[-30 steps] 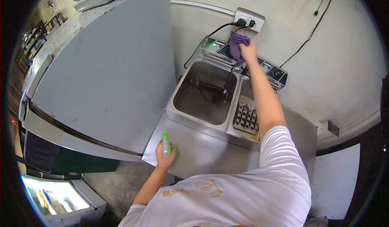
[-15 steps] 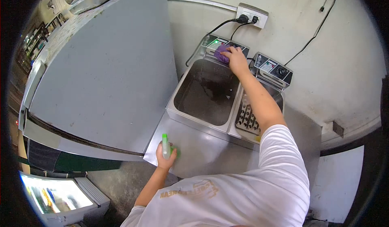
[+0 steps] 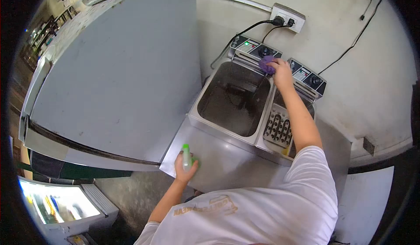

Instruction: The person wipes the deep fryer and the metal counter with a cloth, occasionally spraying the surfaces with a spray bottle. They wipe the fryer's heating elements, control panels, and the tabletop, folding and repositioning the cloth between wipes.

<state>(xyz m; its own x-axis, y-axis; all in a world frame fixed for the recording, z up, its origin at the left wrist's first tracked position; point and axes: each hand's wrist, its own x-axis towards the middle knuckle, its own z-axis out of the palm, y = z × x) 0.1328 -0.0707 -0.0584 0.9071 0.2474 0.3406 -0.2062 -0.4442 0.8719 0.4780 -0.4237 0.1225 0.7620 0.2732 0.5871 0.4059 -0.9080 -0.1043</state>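
My left hand (image 3: 184, 170) is wrapped round a small bottle (image 3: 187, 158) with a bright green top, above the front left of the steel counter (image 3: 223, 168). Fingers of my right hand (image 3: 281, 71) grip a purple cloth or scrubber (image 3: 267, 65) at the back right corner of the large fryer basin (image 3: 232, 98), just below its control box (image 3: 255, 46). Dark residue or liquid covers the basin's floor. To the right, partly under my forearm, is a smaller basin with a perforated metal plate (image 3: 278, 129).
A large grey appliance side (image 3: 118, 74) rises on the left. Cords run from a wall outlet (image 3: 288, 17) behind the fryer. A second control box (image 3: 307, 79) stands at the right basin's back. A lit display case (image 3: 59, 203) is at lower left.
My right hand has moved with the purple cloth from the control box's front, rightward to the basin's back right corner. The view has shifted slightly; my left hand still holds the bottle.
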